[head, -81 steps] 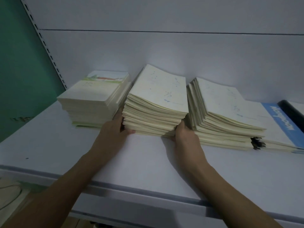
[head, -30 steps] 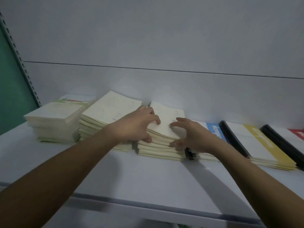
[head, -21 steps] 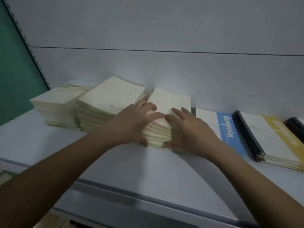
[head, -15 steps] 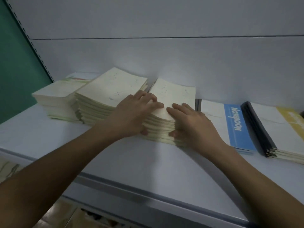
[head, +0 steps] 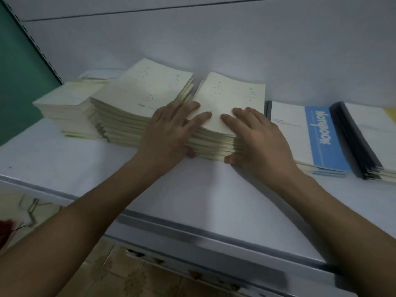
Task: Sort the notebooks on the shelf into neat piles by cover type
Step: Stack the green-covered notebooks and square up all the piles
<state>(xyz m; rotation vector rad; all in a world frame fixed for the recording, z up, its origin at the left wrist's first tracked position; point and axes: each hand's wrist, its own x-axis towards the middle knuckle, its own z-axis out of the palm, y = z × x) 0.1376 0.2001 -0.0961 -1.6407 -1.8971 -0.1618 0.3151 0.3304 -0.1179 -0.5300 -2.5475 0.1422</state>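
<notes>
A white shelf [head: 203,196] with a grey front lip runs under a pale back panel; a green wall [head: 19,67] stands at the far left and tiled floor shows below. Five notebook piles line the back: a cream pile [head: 64,103] at the left, a taller speckled pile [head: 141,97], the middle speckled pile [head: 233,97], a blue-banded pile [head: 317,133], and a dark-spined pile [head: 360,138] with what may be a yellow cover. The left hand [head: 169,129] and right hand [head: 259,138] clasp the middle speckled pile, fingers flat on top, thumbs hooked against its front edge.
</notes>
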